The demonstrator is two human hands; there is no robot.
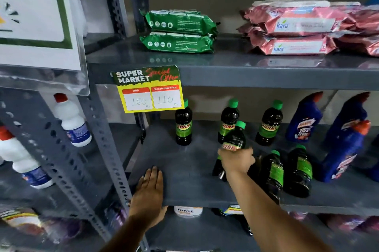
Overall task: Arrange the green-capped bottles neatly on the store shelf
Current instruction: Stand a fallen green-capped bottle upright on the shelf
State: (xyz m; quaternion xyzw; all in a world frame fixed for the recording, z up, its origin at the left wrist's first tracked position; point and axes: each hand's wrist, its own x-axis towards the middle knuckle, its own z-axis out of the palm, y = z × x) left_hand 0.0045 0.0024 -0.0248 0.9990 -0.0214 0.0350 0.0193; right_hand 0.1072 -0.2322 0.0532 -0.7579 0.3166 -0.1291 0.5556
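Dark bottles with green caps and green "SUNNY" labels stand on the grey middle shelf (184, 169). At the back are three: a left bottle (183, 126), a middle bottle (228, 120) and a right bottle (269, 124). Two more (273, 173) (300, 169) stand nearer the front, on the right. My right hand (236, 160) is shut on another bottle (235, 139), held above the shelf in front of the middle back one. One more bottle (217, 167) is partly hidden behind that hand. My left hand (150, 188) lies flat on the shelf's front edge.
Blue cleaner bottles with red caps (303, 118) (346, 149) crowd the shelf's right side. A yellow price card (150, 91) hangs from the upper shelf, which carries green packs (178, 32) and pink packs (297, 28). White bottles (71, 122) stand on the rack at left.
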